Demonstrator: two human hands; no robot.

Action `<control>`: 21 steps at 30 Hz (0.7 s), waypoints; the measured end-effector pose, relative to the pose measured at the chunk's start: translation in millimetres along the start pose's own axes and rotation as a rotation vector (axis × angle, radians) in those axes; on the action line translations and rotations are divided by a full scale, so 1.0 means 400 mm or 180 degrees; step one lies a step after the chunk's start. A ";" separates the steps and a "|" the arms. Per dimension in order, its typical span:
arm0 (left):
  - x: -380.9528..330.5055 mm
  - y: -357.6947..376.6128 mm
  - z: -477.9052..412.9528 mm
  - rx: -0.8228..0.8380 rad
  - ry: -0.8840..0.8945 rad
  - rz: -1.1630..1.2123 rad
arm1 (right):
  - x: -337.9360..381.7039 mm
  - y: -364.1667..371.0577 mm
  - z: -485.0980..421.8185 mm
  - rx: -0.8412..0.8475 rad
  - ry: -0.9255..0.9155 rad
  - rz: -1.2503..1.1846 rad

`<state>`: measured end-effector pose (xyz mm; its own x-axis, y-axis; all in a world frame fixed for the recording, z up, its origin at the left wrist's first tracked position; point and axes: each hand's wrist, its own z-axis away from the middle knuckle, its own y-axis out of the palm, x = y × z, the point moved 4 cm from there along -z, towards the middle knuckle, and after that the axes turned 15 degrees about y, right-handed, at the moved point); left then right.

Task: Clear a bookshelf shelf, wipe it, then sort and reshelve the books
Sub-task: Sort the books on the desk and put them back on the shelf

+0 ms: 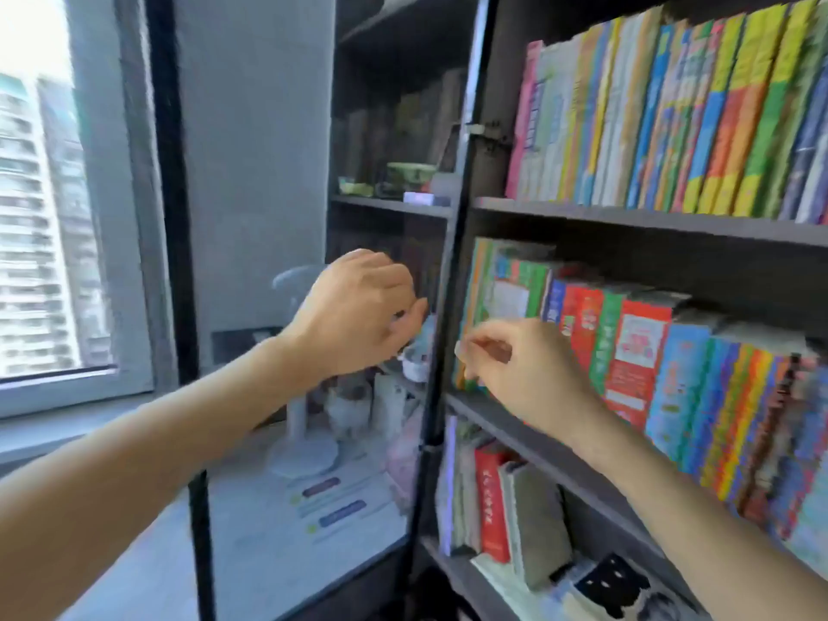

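Note:
A dark bookshelf (627, 219) holds rows of colourful books. On the middle shelf (515, 434) the books (636, 351) stand upright, taller ones at the left. My right hand (524, 369) is at the leftmost book (475, 289) of that row, fingers curled, thumb and forefinger tips together against its lower spine. The blur hides whether they hold it. My left hand (358, 311) hovers in front of the open glass door (313, 508), just left of its black frame, with its fingers curled and nothing seen in it.
Behind the glass, a left compartment holds a green bowl (410, 172), small figurines (414, 365) and a white stand (300, 450). The upper shelf is packed with books (672, 114). The lower shelf has a red book (490, 504) and leaning grey ones. A window (40, 217) is at left.

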<state>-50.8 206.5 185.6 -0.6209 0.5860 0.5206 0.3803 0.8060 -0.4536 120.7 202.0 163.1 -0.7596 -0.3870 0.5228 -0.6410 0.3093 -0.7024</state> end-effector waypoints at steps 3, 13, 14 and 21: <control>0.066 -0.096 0.252 0.0431 -0.0455 -0.0199 | 0.123 0.209 0.036 0.0659 -0.0095 0.0014; 0.187 -0.430 0.967 0.1109 -0.1574 -0.0151 | 0.473 0.825 0.279 0.2195 0.0453 -0.0661; 0.200 -0.453 1.033 0.1160 -0.1799 -0.0183 | 0.497 0.881 0.293 0.2308 0.0510 -0.0658; 0.197 -0.476 1.539 0.2571 -0.4390 -0.0264 | 0.625 1.186 0.334 0.2933 0.1006 -0.0728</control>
<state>-594.0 47.6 -132.1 -0.9064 -0.3360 -0.2558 0.1481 0.3142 -0.9377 -358.5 135.8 -104.0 -0.7088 -0.0630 0.7026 -0.5416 -0.5896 -0.5992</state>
